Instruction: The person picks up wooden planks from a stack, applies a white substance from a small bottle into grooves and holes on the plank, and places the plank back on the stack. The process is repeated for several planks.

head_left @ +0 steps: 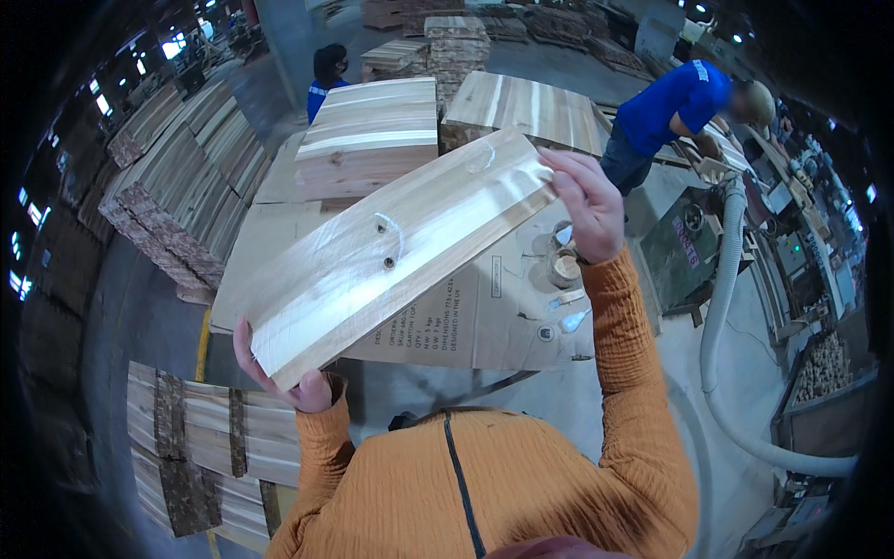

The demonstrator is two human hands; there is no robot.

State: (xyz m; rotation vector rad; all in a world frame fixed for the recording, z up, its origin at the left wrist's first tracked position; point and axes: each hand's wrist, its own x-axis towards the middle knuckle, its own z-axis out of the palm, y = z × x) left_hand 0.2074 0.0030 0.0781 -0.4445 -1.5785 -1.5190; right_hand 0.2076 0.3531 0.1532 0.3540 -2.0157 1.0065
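Observation:
A pale wooden board (438, 214) is held up at a slant in front of me, its right end farther away and higher in view. Two dark knots show on its face, with a curved chalk-like mark beside them and another near the far end. My left hand (284, 377) grips the near left corner, thumb on the front edge and fingers round the end. At the far right end, my right hand (589, 200) is closed on the board's edge. Below the board lies a cardboard sheet (475, 326) covering the table.
Board stacks (372, 130) stand on the table's far side, another stack (517, 107) beside them. Tall piles (177, 196) rise at left. Small jars (563, 265) sit at the table's right. A person in blue (670, 112) bends over a machine; a hose (722, 317) hangs at right.

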